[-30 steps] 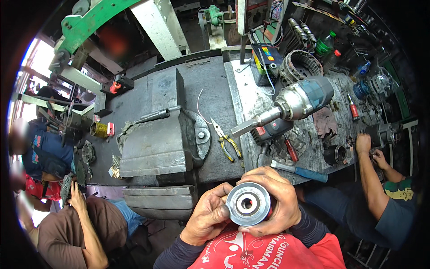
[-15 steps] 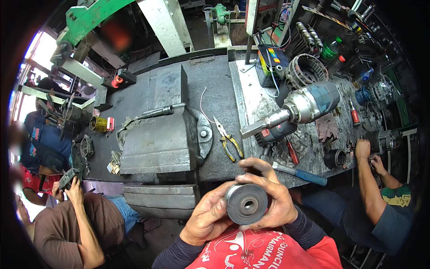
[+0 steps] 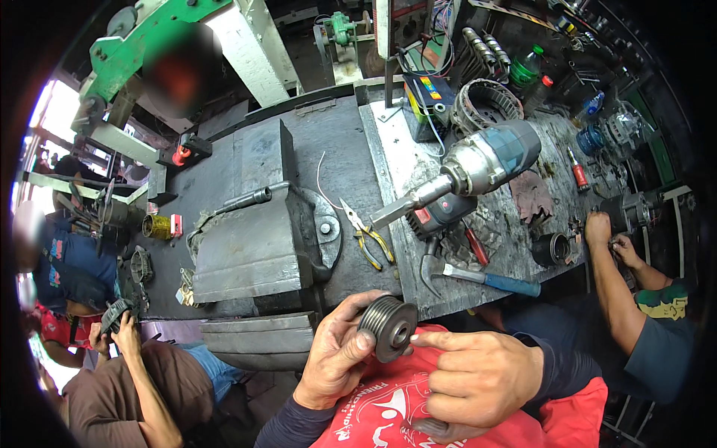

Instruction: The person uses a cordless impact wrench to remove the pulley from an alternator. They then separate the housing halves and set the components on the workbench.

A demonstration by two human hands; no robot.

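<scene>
Clasping dark-grey, round, grooved metal pulley (image 3: 382, 322) in left hand (image 3: 337, 357), bodyward and right of big dark metal bench vise (image 3: 246, 257). Pointing right hand (image 3: 482, 375) at bore (image 3: 403, 335), otherwise curled; can't tell if touching or holding anything. Likely inspecting bore; for next move, need steady left hold.

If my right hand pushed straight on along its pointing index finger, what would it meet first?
Most likely the grooved pulley held in the left hand, around its centre hole. The right hand looks very close; one view leaves contact unclear.
</scene>
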